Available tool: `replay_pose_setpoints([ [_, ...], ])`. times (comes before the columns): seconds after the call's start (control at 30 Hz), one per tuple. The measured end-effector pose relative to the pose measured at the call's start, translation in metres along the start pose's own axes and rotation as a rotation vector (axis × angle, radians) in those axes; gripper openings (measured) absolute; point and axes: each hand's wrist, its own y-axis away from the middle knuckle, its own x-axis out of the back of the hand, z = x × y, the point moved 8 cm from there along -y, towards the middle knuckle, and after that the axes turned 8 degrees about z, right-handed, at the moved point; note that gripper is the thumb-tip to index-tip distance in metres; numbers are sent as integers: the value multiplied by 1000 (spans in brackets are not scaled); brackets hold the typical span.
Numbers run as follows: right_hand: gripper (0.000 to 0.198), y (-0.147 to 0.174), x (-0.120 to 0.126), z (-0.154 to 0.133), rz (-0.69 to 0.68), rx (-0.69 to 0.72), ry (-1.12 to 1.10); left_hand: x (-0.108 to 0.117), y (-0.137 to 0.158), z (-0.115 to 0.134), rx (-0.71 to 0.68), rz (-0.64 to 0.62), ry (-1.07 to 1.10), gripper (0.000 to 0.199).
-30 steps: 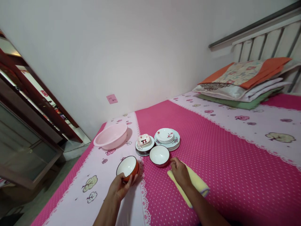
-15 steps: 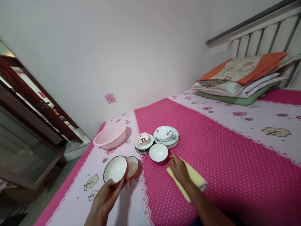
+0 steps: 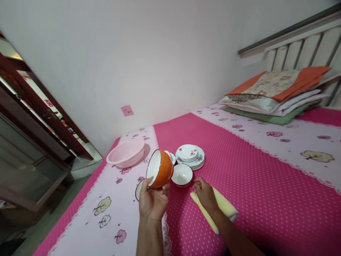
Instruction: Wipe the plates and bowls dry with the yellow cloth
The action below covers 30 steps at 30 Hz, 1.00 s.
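Observation:
My left hand (image 3: 153, 201) grips an orange bowl (image 3: 165, 169) with a white inside and dark rim, tilted on its side above the bed. Behind that hand, another bowl (image 3: 138, 191) is mostly covered; only part of its pale inside and dark rim shows. A white-lined bowl (image 3: 182, 174) stands upright between my two hands. Close to its right side is my right hand (image 3: 204, 193), fingers curled together over a folded yellow cloth (image 3: 225, 205). Whether those fingers pinch anything is hidden.
Behind the upright bowl are stacked small flowered plates (image 3: 187, 152) on larger plates (image 3: 201, 158). Another plate stack (image 3: 173, 158) is largely blocked by the orange bowl. A pink basin (image 3: 126, 153) sits near the wall; folded pillows (image 3: 277, 89) lie by the headboard.
My left hand has lifted the orange bowl and carried it right, tipping it sideways. It now blocks much of the left plate stack. My right hand has stayed by the upright bowl and cloth.

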Motion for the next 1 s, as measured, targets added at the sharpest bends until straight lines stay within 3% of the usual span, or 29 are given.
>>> replay_pose_setpoints([
  [0.1,25,-2,0,5,7,-29,-48,-18,-11,-10,7,-61,28,15],
  [0.2,26,-4,1,10,27,-59,-83,-18,-19,-18,23,-125,23,19],
  [0.3,26,-4,0,12,40,-86,-123,1,-24,-24,34,-118,8,18],
  [0.47,34,-2,4,-1,22,-131,-226,43,-36,-37,51,17,-4,24],
  [0.6,50,-4,43,-28,-39,-158,-273,63,-52,-42,10,103,23,33],
  [0.73,55,-18,111,-41,63,-127,-128,70,-63,-43,-15,106,66,35],
  [0.8,50,-20,130,-38,89,-112,22,72,-66,-44,-26,100,79,36],
  [0.9,42,-13,134,-36,78,-74,210,74,-67,-45,-36,93,71,40],
  [1.0,33,6,120,-44,41,8,355,75,-68,-47,-56,103,54,43],
])
